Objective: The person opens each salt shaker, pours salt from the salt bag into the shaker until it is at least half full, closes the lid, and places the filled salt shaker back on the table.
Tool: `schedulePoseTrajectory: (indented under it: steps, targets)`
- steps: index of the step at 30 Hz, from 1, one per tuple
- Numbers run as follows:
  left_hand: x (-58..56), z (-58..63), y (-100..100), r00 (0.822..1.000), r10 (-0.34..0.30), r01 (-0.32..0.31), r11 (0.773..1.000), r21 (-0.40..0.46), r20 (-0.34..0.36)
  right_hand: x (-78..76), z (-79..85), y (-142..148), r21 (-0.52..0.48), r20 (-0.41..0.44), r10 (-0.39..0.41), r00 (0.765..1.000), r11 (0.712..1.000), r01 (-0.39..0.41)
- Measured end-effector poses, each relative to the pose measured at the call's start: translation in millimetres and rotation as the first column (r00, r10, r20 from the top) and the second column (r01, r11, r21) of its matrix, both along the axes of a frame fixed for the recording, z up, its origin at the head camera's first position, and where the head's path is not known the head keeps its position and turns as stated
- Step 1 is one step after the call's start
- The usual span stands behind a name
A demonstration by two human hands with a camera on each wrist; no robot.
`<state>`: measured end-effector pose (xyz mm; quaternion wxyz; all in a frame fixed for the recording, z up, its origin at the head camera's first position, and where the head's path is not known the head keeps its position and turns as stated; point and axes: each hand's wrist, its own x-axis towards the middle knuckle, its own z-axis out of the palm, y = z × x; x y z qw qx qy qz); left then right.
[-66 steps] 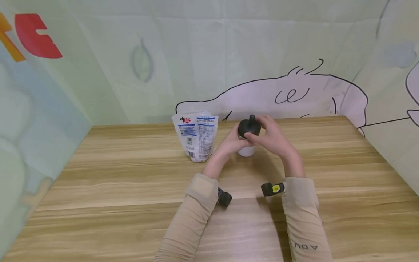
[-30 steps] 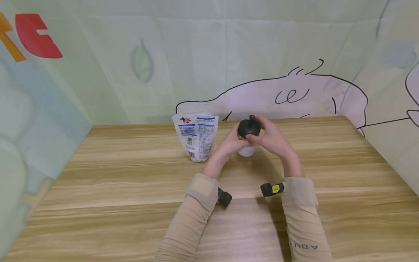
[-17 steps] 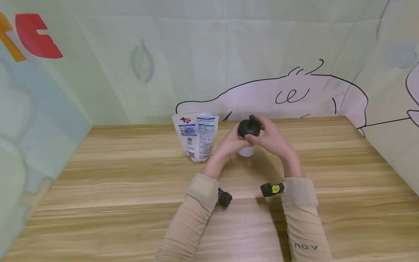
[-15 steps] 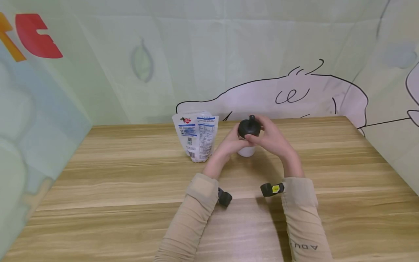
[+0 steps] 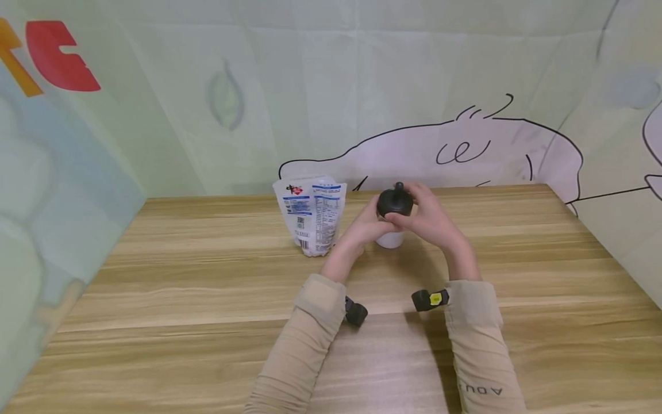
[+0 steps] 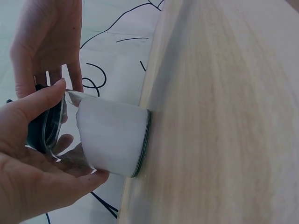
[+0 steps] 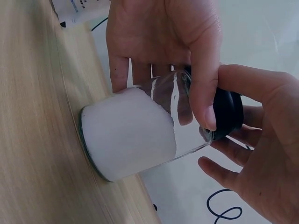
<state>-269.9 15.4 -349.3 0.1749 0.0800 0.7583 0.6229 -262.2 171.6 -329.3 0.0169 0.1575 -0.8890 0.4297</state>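
Observation:
A clear glass jar [image 5: 389, 239] stands upright at the table's far side, filled most of the way with white grains or powder. Its black lid [image 5: 394, 203] has a small upright knob or spout. My left hand [image 5: 366, 225] grips the glass, its thumb near the neck in the right wrist view. Around the lid curl the thumb and fingers of my right hand [image 5: 434, 219]. In the left wrist view, the jar's base [image 6: 142, 144] is right at the tabletop. The lid's far side is hidden behind fingers.
A white printed pouch [image 5: 312, 215] with blue bands stands just left of the jar, near my left forearm. The wood-grain table [image 5: 207, 299] ends at a fabric backdrop [image 5: 289, 103] with cartoon drawings. Black cameras [image 5: 355, 313] sit on both wrists.

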Motion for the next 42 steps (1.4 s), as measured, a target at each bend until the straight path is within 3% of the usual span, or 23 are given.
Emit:
schedulePoseTrajectory:
  steps: [17,30,42]
  targets:
    - [0.2,0.1,-0.2,1.000,-0.004,0.004,1.000,-0.001,-0.009,2.6,5.0,-4.5,0.045,0.006,-0.086,0.996,0.995,0.085]
    - [0.1,1.1,-0.2,1.000,-0.009,0.009,1.000,0.011,-0.009,3.0,6.5,-1.7,0.028,0.061,-0.025,0.998,0.999,0.023]
    - [-0.7,0.8,-0.2,1.000,-0.010,0.010,1.000,0.003,0.001,3.1,6.7,-2.6,0.039,0.051,-0.024,0.998,0.999,0.022]
